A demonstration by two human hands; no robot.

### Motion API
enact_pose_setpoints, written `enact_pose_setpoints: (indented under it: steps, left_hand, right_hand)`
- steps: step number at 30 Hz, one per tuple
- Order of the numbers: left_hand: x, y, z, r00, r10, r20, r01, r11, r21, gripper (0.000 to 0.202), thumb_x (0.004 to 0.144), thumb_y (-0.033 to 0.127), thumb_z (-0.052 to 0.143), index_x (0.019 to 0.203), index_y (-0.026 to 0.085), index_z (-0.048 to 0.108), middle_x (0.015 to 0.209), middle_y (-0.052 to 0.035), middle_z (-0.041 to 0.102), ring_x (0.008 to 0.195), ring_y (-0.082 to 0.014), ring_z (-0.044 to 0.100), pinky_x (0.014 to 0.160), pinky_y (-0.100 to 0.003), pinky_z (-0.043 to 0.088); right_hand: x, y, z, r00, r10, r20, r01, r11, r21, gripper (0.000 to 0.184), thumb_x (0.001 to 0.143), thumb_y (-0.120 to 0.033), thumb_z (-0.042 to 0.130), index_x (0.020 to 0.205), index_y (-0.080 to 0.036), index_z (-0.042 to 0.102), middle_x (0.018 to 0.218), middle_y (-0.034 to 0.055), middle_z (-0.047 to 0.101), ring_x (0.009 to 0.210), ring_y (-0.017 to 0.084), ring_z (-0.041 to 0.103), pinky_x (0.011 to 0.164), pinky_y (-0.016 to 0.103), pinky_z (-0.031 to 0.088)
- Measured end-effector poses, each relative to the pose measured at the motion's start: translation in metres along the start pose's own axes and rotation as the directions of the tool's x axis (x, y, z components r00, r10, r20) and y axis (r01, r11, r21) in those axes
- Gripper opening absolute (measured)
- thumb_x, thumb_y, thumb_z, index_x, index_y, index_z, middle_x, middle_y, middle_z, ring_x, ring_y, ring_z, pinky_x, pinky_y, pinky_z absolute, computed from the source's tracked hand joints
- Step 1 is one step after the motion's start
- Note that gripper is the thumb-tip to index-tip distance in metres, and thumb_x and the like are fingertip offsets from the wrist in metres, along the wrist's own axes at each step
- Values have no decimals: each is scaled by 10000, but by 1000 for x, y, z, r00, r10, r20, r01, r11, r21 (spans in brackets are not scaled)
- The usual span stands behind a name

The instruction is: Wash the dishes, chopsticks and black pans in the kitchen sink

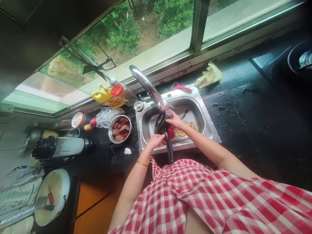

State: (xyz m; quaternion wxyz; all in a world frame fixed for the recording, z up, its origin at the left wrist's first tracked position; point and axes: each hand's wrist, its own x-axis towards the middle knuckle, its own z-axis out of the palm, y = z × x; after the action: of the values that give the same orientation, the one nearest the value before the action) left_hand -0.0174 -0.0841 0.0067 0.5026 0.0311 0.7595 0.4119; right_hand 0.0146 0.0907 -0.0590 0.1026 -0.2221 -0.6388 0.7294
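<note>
My left hand (pixel 157 140) is closed around a black long-handled utensil (pixel 160 123) with a rounded head, held tilted over the steel sink (pixel 144 130). Its thick handle (pixel 170 151) points toward my body; I cannot tell whether it is a pan or a spatula. Under the tap (pixel 146 83), my right hand (pixel 175 120) presses a grey, glistening steel-wool scourer (pixel 169 113) to the utensil's head. Below my right wrist, something red (pixel 171 132) and pale yellowish scraps (pixel 180 132) lie in the basin. A dark, slim utensil (pixel 185 113) rests behind them.
Left of the sink stands a metal bowl of raw dark-red meat (pixel 120 130). Behind it are a yellow jug (pixel 104 96) and a red-capped bottle (pixel 122 92). A red peeler (pixel 180 87) and yellowish cloth (pixel 209 75) lie by the window. A cleaver rests on a round board (pixel 60 182).
</note>
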Motion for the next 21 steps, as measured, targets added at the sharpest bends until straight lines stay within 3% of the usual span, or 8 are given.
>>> enact_pose_setpoints:
  steps: [1, 2, 4, 5, 7, 10, 15, 21]
  left_hand:
    - [-2, 4, -5, 980, 173, -94, -160, 978, 136, 186, 633, 320, 712, 691, 171, 618, 819, -112, 643, 907, -274, 619, 709, -327, 489]
    - [-4, 9, -9, 920, 368, -138, -326, 911, 254, 163, 609, 252, 720, 733, 183, 640, 940, -114, 648, 1042, -291, 583, 798, -347, 482]
    - [-4, 22, -11, 747, 660, -81, -581, 707, 403, 305, 602, 163, 682, 900, 227, 676, 1220, -98, 582, 1266, -302, 437, 972, -406, 406]
    - [-1, 28, -10, 678, 735, -30, -652, 620, 436, 374, 621, 150, 653, 981, 248, 674, 1319, -86, 526, 1329, -302, 364, 1029, -437, 353]
    - [7, 40, -6, 599, 801, 26, -722, 525, 450, 398, 684, 162, 599, 1065, 261, 660, 1401, -77, 463, 1381, -297, 281, 1085, -475, 268]
    - [23, 50, -2, 553, 833, 14, -773, 506, 382, 294, 768, 207, 566, 1042, 248, 665, 1346, -90, 510, 1352, -273, 333, 1097, -459, 258]
    - [50, 43, -6, 502, 860, -91, -826, 508, 245, 155, 803, 220, 599, 942, 230, 667, 1184, -91, 602, 1232, -221, 475, 1081, -416, 314]
    - [78, 47, -30, 364, 915, -176, -756, 400, 518, 239, 898, 202, 431, 1005, 194, 645, 1019, -82, 617, 1021, -195, 554, 980, -388, 423]
  right_hand:
    - [0, -6, -3, 999, -15, 47, 16, 1000, -8, 838, 699, -270, 611, 1463, -145, 290, 1185, 97, 634, 995, 227, 620, 933, 400, 484]
    - [0, -12, -5, 995, -34, 90, 36, 999, -14, 832, 695, -252, 600, 1461, -153, 291, 1165, 88, 640, 966, 223, 624, 919, 404, 491]
    - [3, -25, -8, 984, -84, 159, 90, 995, -30, 816, 687, -235, 586, 1449, -166, 302, 1155, 79, 637, 945, 221, 622, 903, 407, 496]
    - [5, -31, -8, 973, -121, 195, 133, 990, -47, 808, 677, -231, 589, 1436, -168, 319, 1172, 81, 627, 963, 224, 613, 909, 406, 490]
    - [9, -42, -8, 939, -197, 283, 232, 968, -94, 777, 647, -220, 604, 1389, -160, 380, 1215, 95, 600, 1020, 239, 588, 929, 401, 475]
    - [5, -49, -4, 905, -237, 355, 301, 944, -137, 702, 617, -200, 596, 1306, -153, 469, 1203, 106, 597, 1015, 241, 573, 905, 380, 480]
    - [-25, -32, 3, 992, -12, 130, 11, 1000, 7, 720, 571, -176, 518, 1288, -206, 466, 998, 29, 635, 804, 168, 573, 746, 309, 498]
    - [-59, -21, 36, 995, 96, -10, -92, 976, 200, 406, 572, -253, 566, 970, -173, 565, 819, 0, 614, 753, 155, 554, 702, 274, 464]
